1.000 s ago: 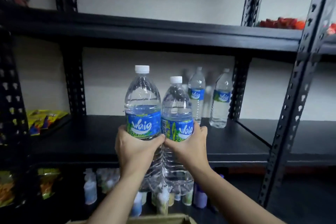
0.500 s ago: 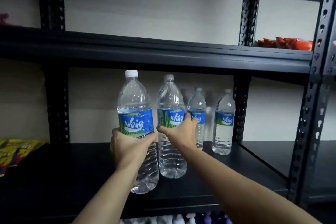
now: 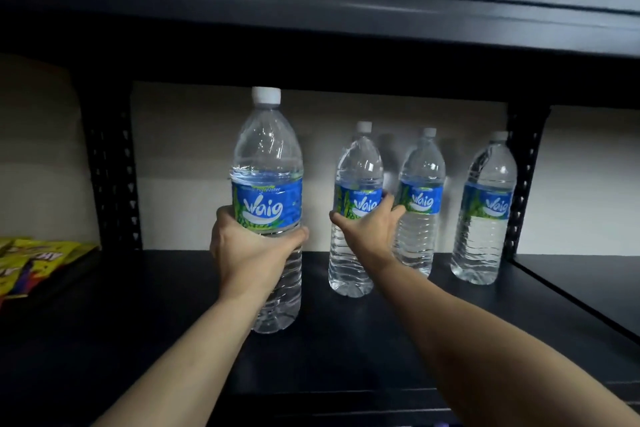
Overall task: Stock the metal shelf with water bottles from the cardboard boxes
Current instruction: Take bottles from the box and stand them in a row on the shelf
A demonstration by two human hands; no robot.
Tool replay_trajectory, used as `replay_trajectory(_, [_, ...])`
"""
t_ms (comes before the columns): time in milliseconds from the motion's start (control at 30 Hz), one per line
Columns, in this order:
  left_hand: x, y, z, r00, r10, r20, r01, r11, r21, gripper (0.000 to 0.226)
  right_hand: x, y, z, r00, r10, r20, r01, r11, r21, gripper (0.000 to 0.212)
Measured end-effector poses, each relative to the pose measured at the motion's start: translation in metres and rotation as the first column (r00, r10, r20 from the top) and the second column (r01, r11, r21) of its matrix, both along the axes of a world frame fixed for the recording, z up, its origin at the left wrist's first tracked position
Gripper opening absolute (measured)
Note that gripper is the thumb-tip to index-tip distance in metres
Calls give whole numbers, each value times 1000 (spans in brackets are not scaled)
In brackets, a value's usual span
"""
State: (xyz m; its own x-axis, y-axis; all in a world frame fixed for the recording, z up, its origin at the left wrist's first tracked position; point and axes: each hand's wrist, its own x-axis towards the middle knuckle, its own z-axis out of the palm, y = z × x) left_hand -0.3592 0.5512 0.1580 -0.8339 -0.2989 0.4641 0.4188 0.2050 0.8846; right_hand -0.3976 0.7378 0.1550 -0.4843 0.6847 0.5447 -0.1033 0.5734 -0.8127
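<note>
Left hand: the left hand [image 3: 251, 253] is clamped around the middle of the near bottle [image 3: 267, 211], just under its label.
Near bottle: clear plastic, ribbed lower body, white cap, blue and green "Waig" label; upright, its base at the shelf board [image 3: 346, 350]. Whether it rests there or hangs just above, I cannot tell.
Right hand: the right hand [image 3: 369, 230] wraps the second bottle [image 3: 356, 211] at label height, thumb on the left side, fingers on the right.
Second bottle: same make, standing upright farther back.
Back row: the third bottle [image 3: 420, 204] stands just beside it, the fourth bottle [image 3: 486, 211] a little apart by the right post [image 3: 523, 180].
Open room: bare dark board left of the near bottle, up to the snack packets [image 3: 31, 260].
Overhead: the upper shelf [image 3: 311, 28] sits a short way above the caps.
</note>
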Motion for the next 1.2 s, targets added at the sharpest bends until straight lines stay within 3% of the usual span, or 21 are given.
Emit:
replay_trajectory(267, [-10,13,0,999,-3,-44,1,999,-45,76,-7,3,-22,994,95,-54,-94,995,12,99])
replay_trajectory(400, [-11,20,3,999,-23,-36,22,999,-32,75,-1,12,-54,970,164,180,-163,986,-22,112])
replay_trajectory(467, [-10,23,3,999,-27,-31,26,999,-29,75,4,15,-77,946,166,280,-155,986,-59,104])
replay_trajectory(733, [-8,31,-4,998,-1,-61,-3,998,-62,75,-2,16,-86,951,112,287,-90,992,-88,83])
replay_trajectory(1200, [-17,20,-6,998,13,-63,-17,998,-67,79,-13,21,-83,932,63,356,-30,995,-100,91])
